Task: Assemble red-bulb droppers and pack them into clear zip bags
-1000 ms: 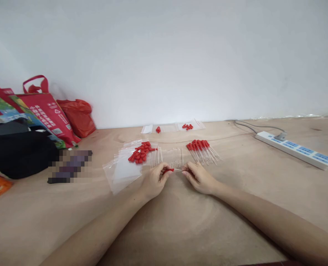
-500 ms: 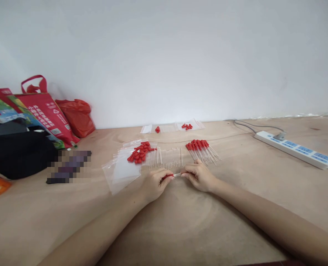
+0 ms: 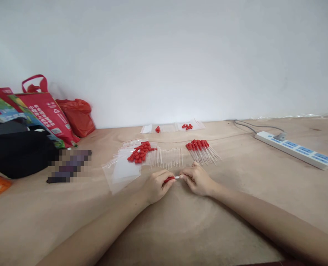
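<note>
Bulb [image 3: 169, 179] and tube [image 3: 177, 177] meet in line between the two hands, above the near part of the table [image 3: 180, 229]. The left hand [image 3: 157, 186] has thumb and fingers closed on the red bulb; the right hand [image 3: 197, 179] pinches the clear tube. Just beyond lies a row of loose tubes [image 3: 169, 158], with heaped bulbs [image 3: 139, 153] on plastic bags [image 3: 125, 172] to its left and a fan of red-topped droppers [image 3: 202, 149] to its right. Well off to the right is a power strip [image 3: 295, 149]. Farther back, more bulbs [image 3: 187, 126] lie near the wall [image 3: 164, 59].
</note>
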### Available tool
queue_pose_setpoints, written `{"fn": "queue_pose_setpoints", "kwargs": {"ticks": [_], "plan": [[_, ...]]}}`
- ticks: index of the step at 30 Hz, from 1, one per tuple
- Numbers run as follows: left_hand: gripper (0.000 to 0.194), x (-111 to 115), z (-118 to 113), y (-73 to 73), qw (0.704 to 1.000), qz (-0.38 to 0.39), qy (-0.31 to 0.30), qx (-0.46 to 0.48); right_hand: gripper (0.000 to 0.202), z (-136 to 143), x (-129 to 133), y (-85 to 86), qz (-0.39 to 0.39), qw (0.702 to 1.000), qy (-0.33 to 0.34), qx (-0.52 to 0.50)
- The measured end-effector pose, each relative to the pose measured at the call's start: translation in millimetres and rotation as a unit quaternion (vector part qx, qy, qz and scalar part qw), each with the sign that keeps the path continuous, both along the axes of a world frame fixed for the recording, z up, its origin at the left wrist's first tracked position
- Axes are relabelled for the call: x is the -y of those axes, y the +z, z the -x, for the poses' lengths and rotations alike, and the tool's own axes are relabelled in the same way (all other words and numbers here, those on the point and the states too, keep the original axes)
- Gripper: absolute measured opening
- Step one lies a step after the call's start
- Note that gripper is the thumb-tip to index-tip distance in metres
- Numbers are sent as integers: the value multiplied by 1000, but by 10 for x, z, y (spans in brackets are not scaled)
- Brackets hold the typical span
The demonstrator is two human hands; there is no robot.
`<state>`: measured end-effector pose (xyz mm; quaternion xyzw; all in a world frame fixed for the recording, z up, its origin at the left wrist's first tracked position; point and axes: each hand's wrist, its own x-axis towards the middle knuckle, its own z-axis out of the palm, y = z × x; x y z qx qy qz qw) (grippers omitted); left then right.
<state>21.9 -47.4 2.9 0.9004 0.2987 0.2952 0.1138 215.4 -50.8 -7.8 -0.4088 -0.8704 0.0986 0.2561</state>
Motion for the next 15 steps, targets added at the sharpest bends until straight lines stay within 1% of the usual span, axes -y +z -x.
{"fn": "queue_pose_setpoints", "kwargs": {"ticks": [7,10,12,15], "plan": [[16,-24,1,-45,999,-43,-19,3,24,81,-18,-5,38,999,1,-2],[16,-71,8,-56,998,-56,-19,2,26,90,-27,28,48,999,5,-8],[17,-111,24,-57,997,-69,-16,10,26,84,-23,74,37,999,13,-7],[18,-173,79,-34,996,-91,-1,6,20,46,-24,152,-8,1000,19,20]]}}
